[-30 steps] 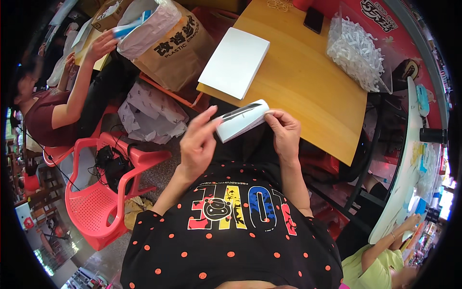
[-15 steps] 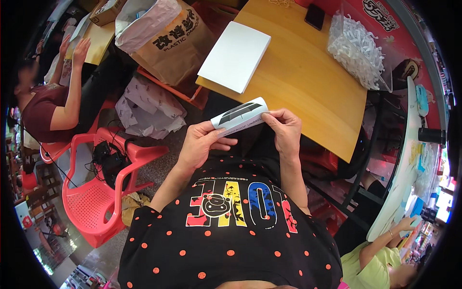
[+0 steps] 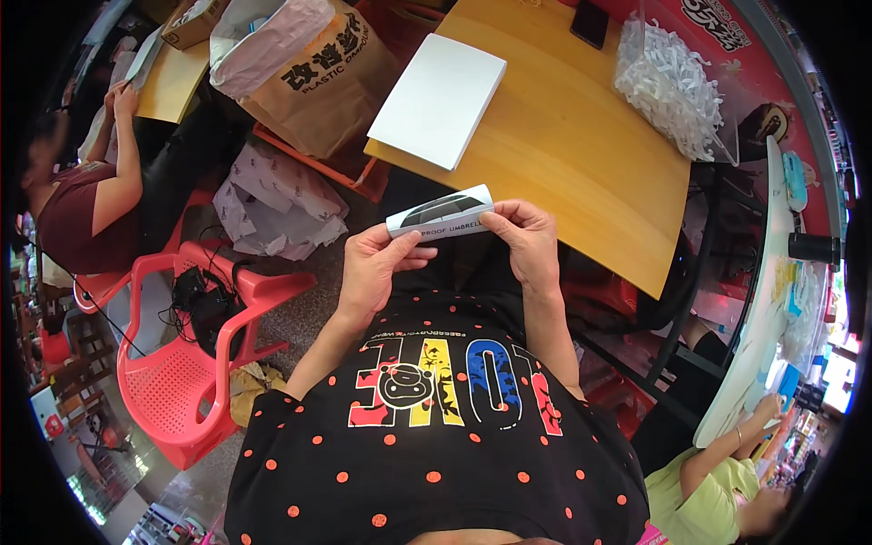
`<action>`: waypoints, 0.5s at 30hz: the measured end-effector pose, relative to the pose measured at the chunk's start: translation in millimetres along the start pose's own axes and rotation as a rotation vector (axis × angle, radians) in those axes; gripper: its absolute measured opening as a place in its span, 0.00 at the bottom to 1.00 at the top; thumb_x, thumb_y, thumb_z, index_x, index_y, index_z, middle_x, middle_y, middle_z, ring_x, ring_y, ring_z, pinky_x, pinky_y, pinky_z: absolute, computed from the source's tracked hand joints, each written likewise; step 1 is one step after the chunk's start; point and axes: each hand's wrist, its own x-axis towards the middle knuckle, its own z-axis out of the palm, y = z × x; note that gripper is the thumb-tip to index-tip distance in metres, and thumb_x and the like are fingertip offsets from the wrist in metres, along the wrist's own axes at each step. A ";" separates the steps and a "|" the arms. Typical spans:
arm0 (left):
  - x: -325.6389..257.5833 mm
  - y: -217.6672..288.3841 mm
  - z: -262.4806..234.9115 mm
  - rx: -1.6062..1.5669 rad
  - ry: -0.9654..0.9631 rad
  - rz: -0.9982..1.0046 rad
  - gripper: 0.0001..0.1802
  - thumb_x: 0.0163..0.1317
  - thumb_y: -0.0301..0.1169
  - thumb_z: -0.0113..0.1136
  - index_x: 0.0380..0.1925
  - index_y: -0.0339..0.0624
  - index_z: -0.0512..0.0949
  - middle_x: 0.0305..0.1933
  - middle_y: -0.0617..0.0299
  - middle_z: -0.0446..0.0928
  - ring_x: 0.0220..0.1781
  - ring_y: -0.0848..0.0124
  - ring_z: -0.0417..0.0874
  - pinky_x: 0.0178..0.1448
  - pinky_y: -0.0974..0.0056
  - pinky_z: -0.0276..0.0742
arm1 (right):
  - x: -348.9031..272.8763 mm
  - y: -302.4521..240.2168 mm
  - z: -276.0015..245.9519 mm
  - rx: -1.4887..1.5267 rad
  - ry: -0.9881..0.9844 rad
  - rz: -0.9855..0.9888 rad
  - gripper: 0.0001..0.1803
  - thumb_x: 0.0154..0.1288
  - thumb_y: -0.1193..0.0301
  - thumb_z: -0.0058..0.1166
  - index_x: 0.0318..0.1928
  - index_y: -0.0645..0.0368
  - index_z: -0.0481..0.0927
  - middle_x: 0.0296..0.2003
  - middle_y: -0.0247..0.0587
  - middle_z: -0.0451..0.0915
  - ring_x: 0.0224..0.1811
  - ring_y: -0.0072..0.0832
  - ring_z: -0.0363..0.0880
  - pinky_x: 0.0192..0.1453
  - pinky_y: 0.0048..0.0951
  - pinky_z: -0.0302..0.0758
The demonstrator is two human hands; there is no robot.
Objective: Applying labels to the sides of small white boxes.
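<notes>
Two hands hold one small box (image 3: 441,213) just above the middle of the frame. The box is long and narrow, white with a dark picture on its top face, and it lies nearly level, tilted a little up to the right. The left hand (image 3: 374,272) grips its left end, fingers (image 3: 406,252) closed under and along the lower edge, thumb on the near side. The right hand (image 3: 527,241) pinches its right end, fingers (image 3: 509,211) curled tight on the corner. The box is held in the air in front of the person's chest, just off the near edge of the surface (image 3: 581,154).

On that wooden surface, in the upper middle of the frame, lies a flat white box (image 3: 439,98), well apart from the hands. Farther right on it stands a clear bag (image 3: 668,86) of white shredded paper. A dark phone (image 3: 590,23) lies at the top edge.

Left of the surface, a brown paper sack (image 3: 318,77) stands on the floor, with crumpled white paper (image 3: 272,204) below it. A red plastic chair (image 3: 195,363) stands at the lower left. Another person sits at the upper left, a hand (image 3: 123,98) raised to a second surface. A third person in green shows at the lower right corner.
</notes>
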 end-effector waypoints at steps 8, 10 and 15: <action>2.4 -9.5 -2.1 -0.149 -0.049 -0.063 0.13 0.67 0.25 0.53 0.50 0.32 0.75 0.45 0.50 0.80 0.34 0.67 0.87 0.26 0.75 0.83 | 0.9 1.6 -3.8 0.004 -0.019 -0.002 0.04 0.57 0.78 0.63 0.33 0.67 0.82 0.29 0.38 0.84 0.30 0.19 0.80 0.39 0.19 0.75; 2.5 -9.7 -2.9 -0.229 -0.074 -0.091 0.14 0.68 0.26 0.53 0.51 0.32 0.74 0.48 0.49 0.79 0.36 0.65 0.87 0.28 0.73 0.85 | 1.8 1.8 -2.2 0.016 -0.025 -0.002 0.04 0.57 0.78 0.63 0.33 0.67 0.82 0.29 0.38 0.84 0.30 0.19 0.79 0.38 0.18 0.75; 4.8 -11.8 0.4 -0.403 -0.113 -0.227 0.16 0.70 0.29 0.50 0.54 0.32 0.70 0.53 0.47 0.76 0.47 0.61 0.84 0.37 0.68 0.87 | 2.4 4.5 -3.1 0.001 -0.006 -0.009 0.04 0.57 0.79 0.63 0.33 0.67 0.82 0.29 0.38 0.83 0.30 0.18 0.79 0.39 0.18 0.75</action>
